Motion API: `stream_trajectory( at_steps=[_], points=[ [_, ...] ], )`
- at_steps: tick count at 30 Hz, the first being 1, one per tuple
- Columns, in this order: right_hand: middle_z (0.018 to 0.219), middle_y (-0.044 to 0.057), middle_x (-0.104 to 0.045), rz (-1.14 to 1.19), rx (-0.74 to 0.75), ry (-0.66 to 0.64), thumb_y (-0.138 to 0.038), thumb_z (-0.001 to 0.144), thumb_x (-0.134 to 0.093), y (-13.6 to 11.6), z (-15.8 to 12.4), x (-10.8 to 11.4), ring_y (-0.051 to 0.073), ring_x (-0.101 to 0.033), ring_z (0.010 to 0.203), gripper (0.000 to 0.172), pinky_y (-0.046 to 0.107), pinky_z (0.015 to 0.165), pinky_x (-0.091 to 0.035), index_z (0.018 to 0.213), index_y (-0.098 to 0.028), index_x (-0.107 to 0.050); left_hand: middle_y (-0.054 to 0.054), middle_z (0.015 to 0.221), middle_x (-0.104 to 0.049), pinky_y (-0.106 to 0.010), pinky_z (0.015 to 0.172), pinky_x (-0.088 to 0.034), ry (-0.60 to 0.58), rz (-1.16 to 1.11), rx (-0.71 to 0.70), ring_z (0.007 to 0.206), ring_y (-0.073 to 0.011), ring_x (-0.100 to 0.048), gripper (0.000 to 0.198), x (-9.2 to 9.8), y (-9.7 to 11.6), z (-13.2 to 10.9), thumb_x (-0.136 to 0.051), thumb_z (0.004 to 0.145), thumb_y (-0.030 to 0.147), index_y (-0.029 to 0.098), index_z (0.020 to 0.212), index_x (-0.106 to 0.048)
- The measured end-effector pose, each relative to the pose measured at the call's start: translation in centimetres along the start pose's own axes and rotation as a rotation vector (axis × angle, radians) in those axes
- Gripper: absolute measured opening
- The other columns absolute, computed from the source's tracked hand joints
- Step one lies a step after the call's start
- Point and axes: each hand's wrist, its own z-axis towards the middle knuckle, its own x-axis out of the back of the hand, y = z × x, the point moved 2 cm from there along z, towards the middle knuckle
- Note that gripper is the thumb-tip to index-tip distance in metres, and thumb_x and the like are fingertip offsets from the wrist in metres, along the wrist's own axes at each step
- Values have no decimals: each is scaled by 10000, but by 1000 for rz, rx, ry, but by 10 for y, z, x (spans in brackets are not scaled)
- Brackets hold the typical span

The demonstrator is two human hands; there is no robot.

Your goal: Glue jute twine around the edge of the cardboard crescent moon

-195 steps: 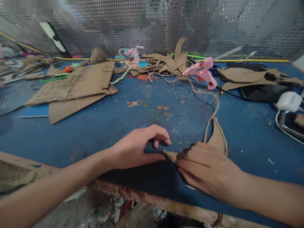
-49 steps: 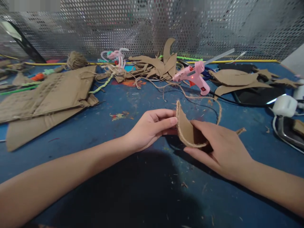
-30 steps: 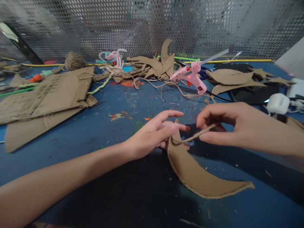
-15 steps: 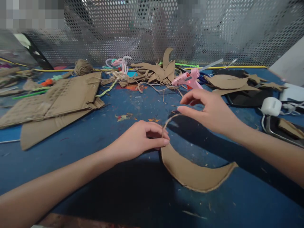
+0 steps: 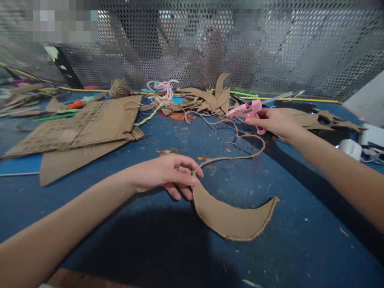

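A crescent cut from cardboard lies on the blue table, with twine running along its outer edge. My left hand pinches its upper left tip between thumb and fingers, where the twine leaves the cardboard. From there the loose twine curves right and loops back toward the pile at the rear. My right hand is closed around the handle of a pink glue gun, whose nozzle points left. A small orange light shows on the gun, and a clear glue stick projects from its back end.
Cardboard sheets lie at the left, with a ball of twine behind them. Cardboard scraps and pipe cleaners are heaped along the back, before a perforated metal screen. A white charger sits at the right.
My right hand has left the twine, moved back and right, and taken hold of the glue gun. The twine now lies loose in a curve. My left hand stays at the crescent's tip.
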Motion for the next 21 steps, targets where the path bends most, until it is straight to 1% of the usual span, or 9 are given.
stream_trajectory(
  at_steps=[1, 3, 6, 9, 11, 14, 16, 18, 21],
  points=[
    [617, 20, -585, -3, -23, -17, -451, 674, -741, 0, 2, -2, 131, -512, 505, 311, 260, 425, -413, 759, -162, -666, -26, 860, -714, -156, 518, -560, -33, 16, 21, 709, -145, -711, 289, 4, -1, 0, -736, 763, 291, 187, 1007, -622],
    [553, 7, -539, 32, -50, 28, -472, 716, -705, 0, 3, -3, 116, -469, 460, 315, 253, 404, -378, 692, -163, -647, -26, 881, -721, -153, 523, -562, -91, 33, 39, 712, -142, -716, 272, 10, -3, 0, -733, 769, 288, 188, 1000, -631],
    [665, 42, -603, 118, -21, 156, -467, 828, -589, 1, 0, 2, 123, -524, 523, 304, 255, 463, -402, 765, -172, -632, -28, 889, -727, -154, 541, -566, -121, 39, 43, 718, -137, -717, 268, 16, -5, 2, -736, 768, 285, 183, 996, -643],
    [861, 71, -650, 217, 15, 284, -455, 884, -515, 1, -3, 12, 121, -574, 571, 277, 263, 514, -419, 899, -192, -601, -30, 850, -729, -161, 586, -572, -97, -1, 37, 709, -124, -709, 267, 15, -6, 5, -758, 742, 283, 164, 957, -653],
    [901, 63, -647, 270, 31, 344, -464, 890, -504, 1, -5, 20, 102, -553, 524, 270, 266, 502, -407, 941, -208, -575, -33, 810, -728, -160, 609, -568, -56, -37, 33, 688, -110, -699, 288, 13, -6, 6, -780, 713, 292, 152, 931, -654],
    [863, 41, -654, 348, 32, 349, -458, 865, -552, -2, -9, 30, 85, -516, 469, 254, 265, 481, -391, 939, -215, -559, -36, 770, -719, -155, 619, -552, 15, -52, 36, 681, -105, -687, 357, 10, -4, 6, -805, 669, 342, 145, 921, -646],
    [780, 27, -654, 397, 21, 320, -452, 847, -579, -4, -14, 35, 86, -510, 452, 249, 265, 473, -384, 890, -208, -554, -44, 776, -711, -174, 617, -549, 40, 16, 36, 691, -120, -686, 398, 11, -1, 4, -772, 688, 431, 146, 933, -645],
    [732, 19, -652, 443, 12, 283, -459, 837, -586, -6, -19, 37, 88, -509, 443, 263, 265, 466, -379, 859, -200, -551, -48, 800, -702, -195, 586, -540, 123, 187, -6, 673, -133, -683, 438, 16, 4, 1, -688, 742, 531, 153, 959, -645],
    [734, 23, -660, 514, 27, 210, -485, 823, -594, -12, -28, 39, 91, -503, 435, 300, 270, 447, -367, 869, -190, -572, -47, 853, -692, -204, 553, -514, 418, 471, -150, 660, -134, -669, 463, 29, 16, -3, -590, 796, 587, 178, 1009, -628]
  ],
)
